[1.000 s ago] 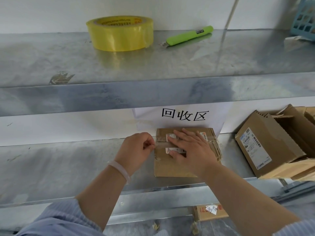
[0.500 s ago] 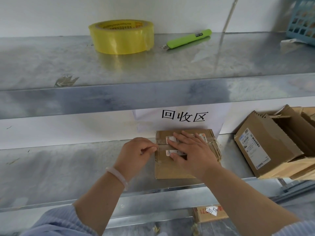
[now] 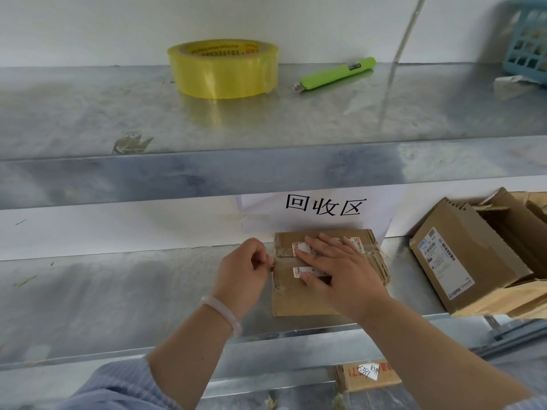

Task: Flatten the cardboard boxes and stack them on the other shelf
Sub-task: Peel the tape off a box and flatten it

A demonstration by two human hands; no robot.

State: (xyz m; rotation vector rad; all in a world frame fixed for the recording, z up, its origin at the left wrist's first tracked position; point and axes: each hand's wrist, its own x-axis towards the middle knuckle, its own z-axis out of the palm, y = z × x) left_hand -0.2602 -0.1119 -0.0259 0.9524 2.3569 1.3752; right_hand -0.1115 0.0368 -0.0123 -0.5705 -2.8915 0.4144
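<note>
A small brown cardboard box (image 3: 299,300), taped shut and bearing white labels, lies on the middle metal shelf (image 3: 118,297) under a paper sign. My right hand (image 3: 340,273) rests flat on its top with the fingers spread. My left hand (image 3: 245,276) is at the box's left edge, thumb and fingers pinched together at the end of the tape strip. Larger opened cardboard boxes (image 3: 461,261) lie tilted on the same shelf to the right.
On the upper shelf (image 3: 88,119) stand a yellow tape roll (image 3: 222,74), a green utility knife (image 3: 337,74) and a blue basket (image 3: 527,42) at the far right. Another piece of cardboard (image 3: 370,377) shows on the level below.
My left hand's fingers shifted slightly at the box's left edge, pinching at the tape end. My right hand stays pressed on the box. The camera view dropped a little.
</note>
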